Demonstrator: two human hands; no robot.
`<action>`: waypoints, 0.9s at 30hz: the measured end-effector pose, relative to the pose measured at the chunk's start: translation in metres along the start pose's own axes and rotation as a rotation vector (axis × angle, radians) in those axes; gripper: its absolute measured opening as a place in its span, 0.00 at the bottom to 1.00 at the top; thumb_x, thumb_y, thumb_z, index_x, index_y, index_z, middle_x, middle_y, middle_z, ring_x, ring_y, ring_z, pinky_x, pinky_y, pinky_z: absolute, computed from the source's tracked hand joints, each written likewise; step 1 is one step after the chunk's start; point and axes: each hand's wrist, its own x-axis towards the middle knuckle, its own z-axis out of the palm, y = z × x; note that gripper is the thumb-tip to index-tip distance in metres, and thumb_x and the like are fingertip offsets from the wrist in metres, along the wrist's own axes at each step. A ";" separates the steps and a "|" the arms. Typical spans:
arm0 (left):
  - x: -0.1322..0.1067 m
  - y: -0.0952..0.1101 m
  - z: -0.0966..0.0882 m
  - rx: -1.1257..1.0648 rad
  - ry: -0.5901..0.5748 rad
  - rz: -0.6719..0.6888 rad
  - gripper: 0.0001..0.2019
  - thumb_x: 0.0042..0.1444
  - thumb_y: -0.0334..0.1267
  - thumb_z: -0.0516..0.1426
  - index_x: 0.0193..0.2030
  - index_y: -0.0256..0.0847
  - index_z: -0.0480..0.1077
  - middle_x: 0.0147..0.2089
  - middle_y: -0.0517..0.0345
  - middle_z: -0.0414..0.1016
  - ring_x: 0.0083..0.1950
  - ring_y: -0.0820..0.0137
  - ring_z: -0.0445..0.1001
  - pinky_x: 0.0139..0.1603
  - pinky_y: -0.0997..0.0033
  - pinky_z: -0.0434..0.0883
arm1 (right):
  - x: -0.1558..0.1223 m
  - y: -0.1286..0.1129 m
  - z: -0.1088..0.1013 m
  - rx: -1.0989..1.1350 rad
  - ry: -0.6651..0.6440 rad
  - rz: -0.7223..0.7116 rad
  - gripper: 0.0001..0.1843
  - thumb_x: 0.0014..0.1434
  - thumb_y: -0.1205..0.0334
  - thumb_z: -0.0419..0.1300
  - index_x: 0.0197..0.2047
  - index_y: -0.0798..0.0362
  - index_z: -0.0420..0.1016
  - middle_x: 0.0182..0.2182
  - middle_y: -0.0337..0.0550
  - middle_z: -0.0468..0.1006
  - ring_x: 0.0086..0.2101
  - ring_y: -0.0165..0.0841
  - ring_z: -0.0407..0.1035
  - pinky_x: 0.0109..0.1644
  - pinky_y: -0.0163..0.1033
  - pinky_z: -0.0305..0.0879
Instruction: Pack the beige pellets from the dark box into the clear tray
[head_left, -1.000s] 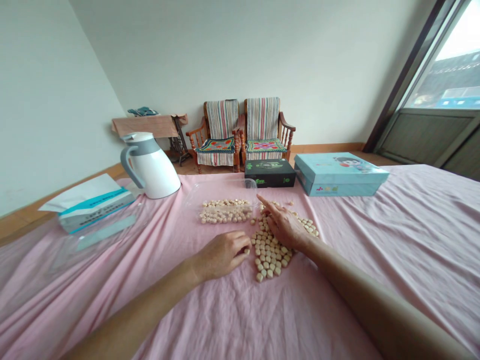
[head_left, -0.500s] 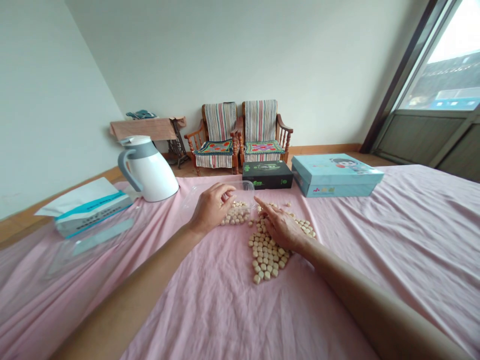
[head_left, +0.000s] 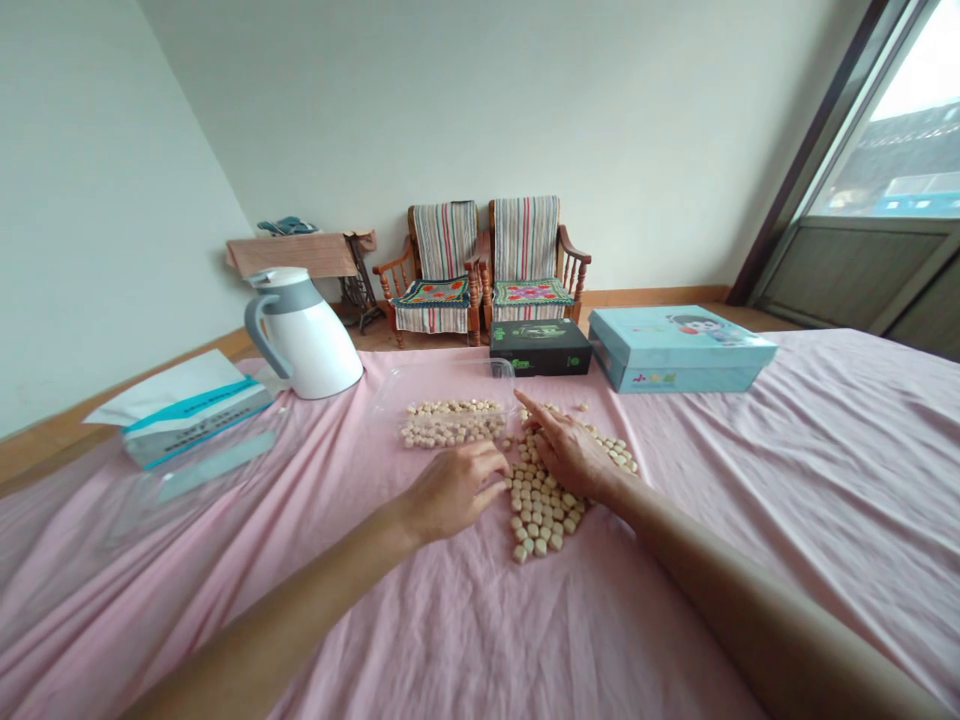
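A wrinkled pink cloth (head_left: 480, 630) is covering the whole table, soft and creased, and carrying a flat pale-blue cardboard box (head_left: 679, 350), a smooth white jug (head_left: 307, 340) with a grey handle and a small matte black box (head_left: 540, 347) along its far side. Nearer, a thin clear plastic tub (head_left: 450, 375) is lying just left of a loose pile (head_left: 544, 505) of small, pale, rounded pieces spread on the cloth, some of the same pieces already sitting inside it. Half a second after hovering over the tub, the person's left hand (head_left: 450, 490) is coming back to the near left edge of the pile, suggesting a repeated pile-to-tub transfer. Its fingers are curling narrowly toward the pieces; whether it is pinching one cannot be told. The right hand (head_left: 570, 455) is staying flat and open on the pile, forefinger pointing toward the tub.
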 end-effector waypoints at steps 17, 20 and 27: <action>0.001 0.003 0.000 0.037 0.265 -0.026 0.05 0.57 0.27 0.51 0.36 0.40 0.66 0.36 0.58 0.70 0.35 0.72 0.69 0.37 0.73 0.66 | 0.000 -0.001 -0.001 0.003 -0.021 0.022 0.38 0.56 0.72 0.47 0.70 0.52 0.46 0.44 0.48 0.76 0.45 0.37 0.69 0.51 0.44 0.64; 0.008 -0.008 -0.034 0.089 0.528 -0.054 0.04 0.56 0.28 0.53 0.38 0.40 0.67 0.35 0.59 0.70 0.33 0.74 0.68 0.36 0.74 0.66 | 0.000 0.000 0.000 0.012 -0.019 0.021 0.38 0.56 0.73 0.47 0.70 0.52 0.45 0.44 0.49 0.76 0.45 0.37 0.69 0.51 0.44 0.65; 0.011 -0.046 -0.061 0.160 0.682 -0.134 0.03 0.53 0.31 0.57 0.36 0.39 0.69 0.32 0.61 0.73 0.30 0.75 0.69 0.32 0.75 0.65 | 0.000 -0.004 -0.003 0.006 -0.032 0.034 0.37 0.57 0.72 0.46 0.69 0.54 0.46 0.45 0.50 0.76 0.46 0.38 0.69 0.52 0.46 0.64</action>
